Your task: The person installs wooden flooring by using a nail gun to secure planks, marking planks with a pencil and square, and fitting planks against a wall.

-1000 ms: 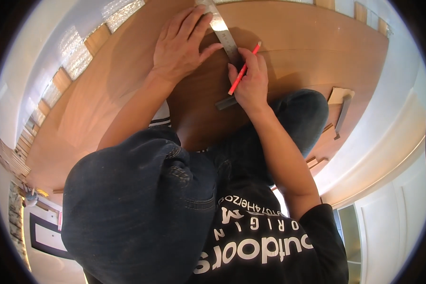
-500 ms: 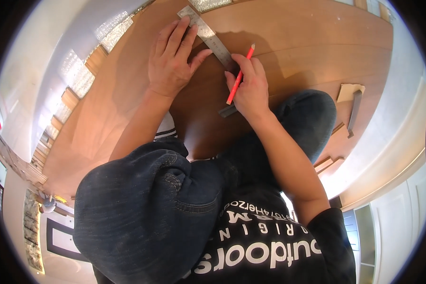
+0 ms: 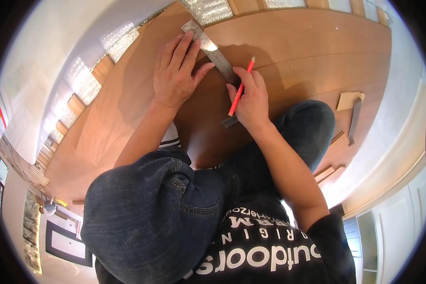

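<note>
A steel ruler (image 3: 210, 52) lies diagonally on the brown wooden floor (image 3: 307, 66). My left hand (image 3: 177, 75) lies over its left side with fingers extended, fingertips resting near the far end. My right hand (image 3: 251, 99), at the near end of the ruler, holds a red flat pencil (image 3: 245, 78) angled away from me, with finger and thumb at the ruler's end. A short dark grey bar (image 3: 229, 121) lies just below my right hand, partly hidden by it.
My bent knee (image 3: 310, 128) is at the right. Beyond it lie a cardboard scrap (image 3: 345, 99), a grey strip (image 3: 356, 118) and wood offcuts (image 3: 329, 174). Wood strips (image 3: 102, 71) over silver foil (image 3: 203, 12) border the boards. A white cabinet (image 3: 402, 217) stands at the lower right.
Since a second ago, the ruler has turned to a more slanted angle. Both hands and the ruler sit lower in the picture, and the surroundings have shifted with the camera.
</note>
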Demonstrator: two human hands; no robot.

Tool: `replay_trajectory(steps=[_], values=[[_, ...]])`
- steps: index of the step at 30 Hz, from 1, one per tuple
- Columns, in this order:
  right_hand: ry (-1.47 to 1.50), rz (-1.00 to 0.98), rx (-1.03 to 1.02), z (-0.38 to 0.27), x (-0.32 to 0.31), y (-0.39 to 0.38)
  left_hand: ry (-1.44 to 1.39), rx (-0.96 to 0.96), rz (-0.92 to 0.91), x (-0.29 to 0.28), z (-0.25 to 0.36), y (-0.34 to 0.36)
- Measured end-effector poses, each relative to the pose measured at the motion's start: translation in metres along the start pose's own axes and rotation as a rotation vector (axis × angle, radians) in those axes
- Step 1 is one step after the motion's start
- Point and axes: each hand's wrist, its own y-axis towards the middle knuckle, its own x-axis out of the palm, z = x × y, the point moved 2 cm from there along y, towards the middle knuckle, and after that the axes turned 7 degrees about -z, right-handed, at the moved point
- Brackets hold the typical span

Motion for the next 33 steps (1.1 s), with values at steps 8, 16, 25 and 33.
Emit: replay_trajectory(steps=[8, 16, 25, 33], values=[[0.049, 0.006, 0.006, 0.0017, 0.0011, 0.0, -0.002, -0.013, -0.001, -0.0004, -0.0005, -0.0011], [0.021, 0.007, 0.001, 0.0016, 0.0016, 0.0006, -0.01, -0.023, -0.022, -0.001, -0.0002, -0.0011], [0.015, 0.002, 0.001, 0.0016, 0.0022, 0.0014, 0.009, -0.018, -0.005, 0.0012, -0.0026, -0.0026], [0.061, -0.023, 0.041, -0.0017, 0.0024, 0.0022, -0.003, -0.02, -0.024, -0.0021, -0.0029, -0.0027]])
